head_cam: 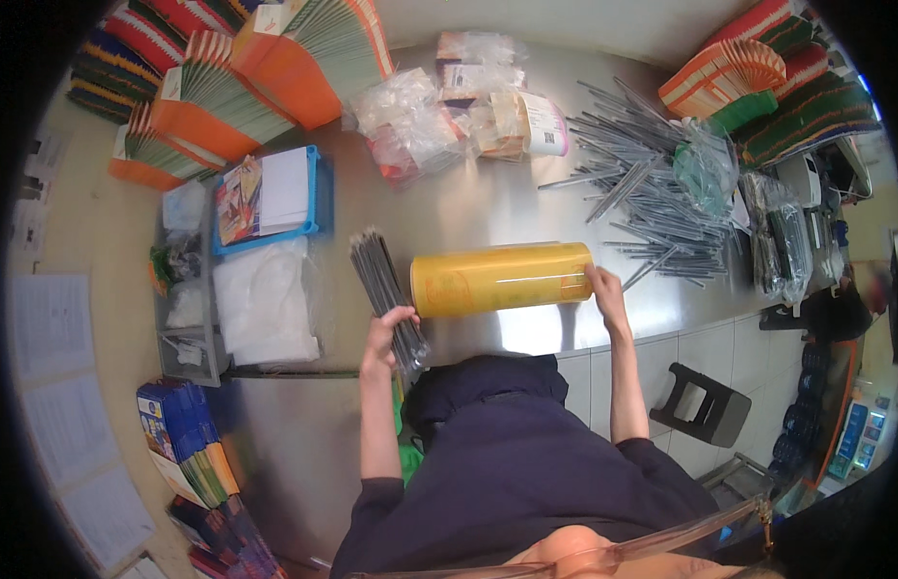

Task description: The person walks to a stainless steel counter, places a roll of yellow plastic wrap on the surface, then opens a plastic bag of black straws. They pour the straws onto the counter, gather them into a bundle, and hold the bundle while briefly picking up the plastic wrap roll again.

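My left hand [390, 334] is closed around a bundle of thin grey rods [380, 279], some of which look wrapped in clear plastic at the lower end. Just right of the bundle, a large yellow roll of film [501, 281] lies crosswise on the metal table [492, 210]. At the roll's right end is my right hand [604, 289], its fingers on the rim and edge; how firmly they grip cannot be seen. Many more grey rods [659, 195] lie in a loose heap to the right, partly under a greenish clear plastic bag [704, 174].
Plastic-wrapped packets [413, 127] lie at the back. To the left are a blue tray [313, 195] with papers, white plastic bags [264, 304] and a grey bin [214, 369]. Orange-banded paper stacks [210, 119] fill the back left; a dark stool [702, 405] stands on the floor at right.
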{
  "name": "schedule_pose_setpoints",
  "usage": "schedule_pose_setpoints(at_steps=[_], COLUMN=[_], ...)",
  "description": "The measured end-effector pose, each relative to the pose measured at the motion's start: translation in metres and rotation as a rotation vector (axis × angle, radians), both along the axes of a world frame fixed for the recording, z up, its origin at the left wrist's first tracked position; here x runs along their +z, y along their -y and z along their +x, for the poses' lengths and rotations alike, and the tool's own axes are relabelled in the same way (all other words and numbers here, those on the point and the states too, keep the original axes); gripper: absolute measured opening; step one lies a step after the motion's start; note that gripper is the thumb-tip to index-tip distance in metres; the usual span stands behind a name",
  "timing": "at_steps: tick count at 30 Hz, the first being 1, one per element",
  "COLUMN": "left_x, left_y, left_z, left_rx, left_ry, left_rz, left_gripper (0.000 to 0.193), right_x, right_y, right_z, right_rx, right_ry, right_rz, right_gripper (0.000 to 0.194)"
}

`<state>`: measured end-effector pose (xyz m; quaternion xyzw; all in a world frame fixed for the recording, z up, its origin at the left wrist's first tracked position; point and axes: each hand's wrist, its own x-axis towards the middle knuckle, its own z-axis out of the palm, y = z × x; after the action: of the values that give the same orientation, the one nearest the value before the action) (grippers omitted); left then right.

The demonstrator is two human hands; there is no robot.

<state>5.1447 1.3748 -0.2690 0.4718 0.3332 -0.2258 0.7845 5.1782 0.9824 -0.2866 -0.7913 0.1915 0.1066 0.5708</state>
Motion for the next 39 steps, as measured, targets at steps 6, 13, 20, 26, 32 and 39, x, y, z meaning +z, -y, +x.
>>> schedule_pose_setpoints(at_steps=[6,13,20,26,32,39], left_x=[0.016,0.015,0.011,0.010,0.013,0.011], left_y=[-0.009,-0.003,-0.001,0.003,0.007,0.011], left_z=[0.011,-0.004,-0.011,-0.018,-0.017,-0.014], left_rx=[-0.061,0.016,0.073,0.151,0.220,0.252], left_ry=[0.025,0.011,0.006,0.010,-0.021,-0.009], left_rz=[0.079,0.059,0.045,0.010,-0.016,0.030], left_gripper=[0.015,0.018,0.021,0.024,0.023,0.020], right_x=[0.014,0.063,0.060,0.058,0.057,0.059], right_y=[-0.002,-0.067,-0.158,-0.188,-0.218,-0.237], right_z=[0.016,0.002,0.017,0.019,0.008,0.005], right_rx=[-0.137,0.309,0.943,1.067,0.981,0.936], right_ry=[-0.285,0.564,0.663,0.771,0.765,0.711], right_rz=[0.186,-0.745,-0.567,-0.619,-0.723,-0.812], right_gripper=[0.053,0.033,0.036,0.030,0.016,0.011])
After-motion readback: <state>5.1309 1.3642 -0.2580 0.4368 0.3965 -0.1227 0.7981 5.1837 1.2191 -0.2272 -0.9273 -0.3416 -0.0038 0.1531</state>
